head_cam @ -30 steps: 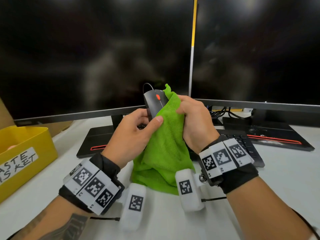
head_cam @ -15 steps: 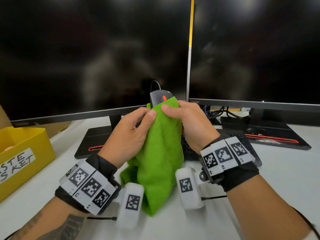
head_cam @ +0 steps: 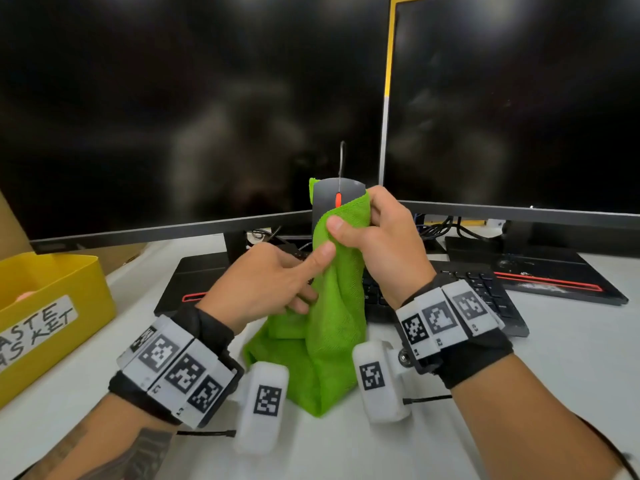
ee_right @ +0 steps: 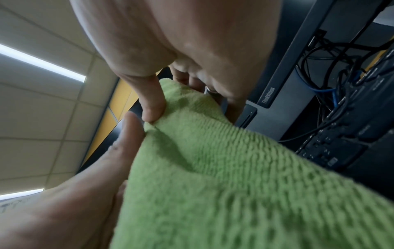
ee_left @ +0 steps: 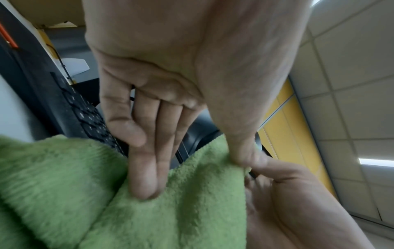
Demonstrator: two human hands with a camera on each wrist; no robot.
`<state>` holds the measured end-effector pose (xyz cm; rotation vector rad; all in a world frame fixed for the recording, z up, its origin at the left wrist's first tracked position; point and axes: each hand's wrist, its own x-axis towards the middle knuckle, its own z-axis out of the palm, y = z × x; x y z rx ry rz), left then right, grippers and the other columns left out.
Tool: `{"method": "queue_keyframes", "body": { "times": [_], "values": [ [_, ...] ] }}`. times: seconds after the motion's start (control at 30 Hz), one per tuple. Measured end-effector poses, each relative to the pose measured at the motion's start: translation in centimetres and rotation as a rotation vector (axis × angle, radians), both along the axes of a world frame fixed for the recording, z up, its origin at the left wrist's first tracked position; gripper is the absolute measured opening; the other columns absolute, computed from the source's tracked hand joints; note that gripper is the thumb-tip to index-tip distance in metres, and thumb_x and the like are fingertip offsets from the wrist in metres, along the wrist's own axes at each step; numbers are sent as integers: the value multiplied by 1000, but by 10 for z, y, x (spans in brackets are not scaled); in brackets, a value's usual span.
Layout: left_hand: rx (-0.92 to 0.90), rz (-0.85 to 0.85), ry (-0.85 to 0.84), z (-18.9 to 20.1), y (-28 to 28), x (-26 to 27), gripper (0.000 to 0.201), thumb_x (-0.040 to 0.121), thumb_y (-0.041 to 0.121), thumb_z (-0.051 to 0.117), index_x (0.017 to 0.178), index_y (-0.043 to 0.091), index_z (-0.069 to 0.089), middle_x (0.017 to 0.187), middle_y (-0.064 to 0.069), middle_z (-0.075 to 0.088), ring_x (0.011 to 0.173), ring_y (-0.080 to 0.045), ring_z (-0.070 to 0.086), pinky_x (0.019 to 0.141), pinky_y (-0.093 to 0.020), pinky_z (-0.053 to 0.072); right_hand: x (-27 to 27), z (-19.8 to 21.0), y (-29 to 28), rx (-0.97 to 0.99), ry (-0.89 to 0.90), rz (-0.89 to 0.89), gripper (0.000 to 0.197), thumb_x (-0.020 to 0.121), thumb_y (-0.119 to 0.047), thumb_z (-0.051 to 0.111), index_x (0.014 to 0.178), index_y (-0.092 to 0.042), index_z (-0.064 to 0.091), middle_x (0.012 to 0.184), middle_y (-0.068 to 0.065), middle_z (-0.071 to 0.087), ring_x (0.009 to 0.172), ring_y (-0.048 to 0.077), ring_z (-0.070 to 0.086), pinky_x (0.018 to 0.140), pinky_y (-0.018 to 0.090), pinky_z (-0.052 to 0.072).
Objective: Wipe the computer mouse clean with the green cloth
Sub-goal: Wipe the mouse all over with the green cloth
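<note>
Mouse [head_cam: 337, 199] is held off the desk [head_cam: 571, 358], in front of the gap between two dark monitors [head_cam: 194, 109], wrapped from below in the green cloth [head_cam: 332, 306]. Its long axis stands near upright, button end and orange wheel uppermost, top face toward the camera, cable [head_cam: 342, 161] rising from the upper end. Only the upper part shows; the rest is under cloth.

Right hand [head_cam: 384, 237] pinches the cloth's top edge against the mouse, thumb in front, fingers curled behind. Left hand [head_cam: 270, 278] grips the cloth lower down, thumb pressed on its front face and fingers curled into the folds; the left wrist view shows those fingers [ee_left: 147, 151] lying on cloth. Whether either hand touches the mouse body directly cannot be told.

Risks, as judged: the mouse is held through cloth only, so a loosened pinch could let it slide out and drop onto the keyboard [head_cam: 485, 292]. The hanging cloth tail touches the desk. Cable could snag and pull the mouse askew. A yellow bin [head_cam: 52, 292] stands well to the left.
</note>
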<state>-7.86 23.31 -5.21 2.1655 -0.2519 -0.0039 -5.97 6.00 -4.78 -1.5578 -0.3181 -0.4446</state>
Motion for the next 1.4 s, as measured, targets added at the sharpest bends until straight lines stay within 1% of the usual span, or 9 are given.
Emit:
{"method": "queue_keyframes", "body": {
  "times": [0.13,0.23,0.37,0.47,0.63,0.83,1.03,1.23,1.4],
  "values": [
    [-16,-80,-68,1,11,0,25,94,44,72,96,22,83,53,-2,65,42,-15,55,48,-22,45,0,-2,0,-91,-109,-29,29,83,-5,80,97,-3,56,98,28,68,90,45,67,81,59,58],
    [-104,31,-134,-2,12,6,21,94,35,77,88,15,80,51,-5,65,37,-16,54,46,-24,44,0,-2,-1,-129,-168,-39,29,82,-3,80,97,-6,55,95,24,68,89,41,66,81,58,57],
    [-300,171,-261,-7,13,11,24,83,26,89,82,13,69,71,-8,79,68,-26,79,67,-37,61,2,-2,-5,-171,-226,-66,30,80,-7,83,94,-7,56,89,17,67,84,35,65,79,55,56],
    [-272,194,-451,-8,16,12,29,73,37,91,78,22,67,82,0,82,83,-21,81,83,-51,64,2,-3,-5,-188,-218,-37,30,76,-9,85,89,-11,58,91,18,71,85,36,69,77,56,59],
    [-390,73,-559,-6,8,7,27,87,0,81,93,16,60,105,-4,79,102,-13,78,96,-40,62,3,-5,-7,-210,-180,35,29,75,-2,84,84,-17,61,91,23,73,86,43,70,77,59,60],
    [-405,-46,-516,-6,4,1,36,95,10,74,125,10,55,124,0,75,120,-9,71,104,-33,57,2,-4,-9,-263,-180,71,29,80,5,81,96,-18,74,96,2,78,93,15,75,89,44,61],
    [-292,-21,-582,-3,8,4,36,101,20,70,136,29,66,126,10,76,120,-12,69,109,-43,53,-1,-3,-6,-216,-179,129,39,88,-1,77,123,-16,75,114,2,79,104,17,76,92,47,62],
    [-313,-28,-620,-1,9,3,23,99,26,73,123,28,71,111,5,78,110,-19,72,102,-47,56,1,-4,-8,-102,-218,123,46,83,0,81,126,-13,74,117,7,79,107,20,77,93,46,63],
    [-334,8,-586,-6,8,6,17,95,45,72,105,32,78,98,4,80,96,-22,76,89,-55,61,-2,2,-10,-60,-257,-10,31,74,-3,89,103,-12,82,92,4,82,85,18,80,82,39,66]
  ]
}}
